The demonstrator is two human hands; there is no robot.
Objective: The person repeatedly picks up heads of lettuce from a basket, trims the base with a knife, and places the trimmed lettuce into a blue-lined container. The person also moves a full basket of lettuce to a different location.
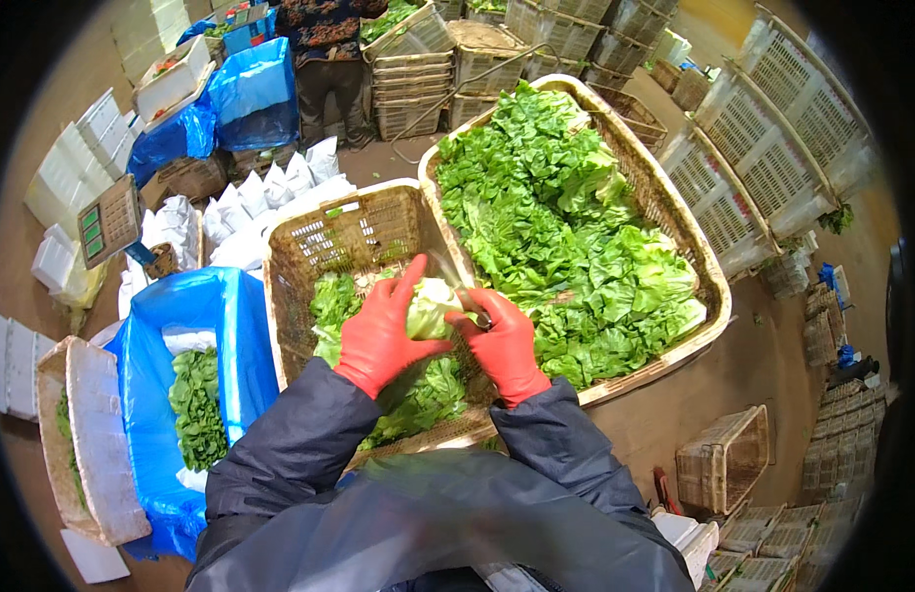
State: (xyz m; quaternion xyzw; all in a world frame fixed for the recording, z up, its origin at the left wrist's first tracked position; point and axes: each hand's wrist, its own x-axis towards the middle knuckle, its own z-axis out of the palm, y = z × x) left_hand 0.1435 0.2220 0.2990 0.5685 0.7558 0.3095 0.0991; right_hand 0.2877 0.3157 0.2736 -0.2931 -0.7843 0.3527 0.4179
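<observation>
My left hand [389,325], in a red rubber glove, is around the left side of a pale green lettuce head [430,307], its fingers spread. My right hand [499,337], gloved alike, has its thumb and fingers closed on a thin metal tool, perhaps a knife [482,320], by the right side of the head; its blade is blurred. Both hands are above a dirty plastic crate [398,194], which holds loose lettuce leaves [436,392]. A larger crate [705,222], up against it on the right, is full of leafy green lettuce [561,222].
At left, a box lined with blue plastic [143,385] holds leafy greens, beside a white foam box [106,444]. A scale [109,222] and white bags [250,196] stand beyond. Another person [328,74] stands at the top. Stacked crates [768,133] rise at right.
</observation>
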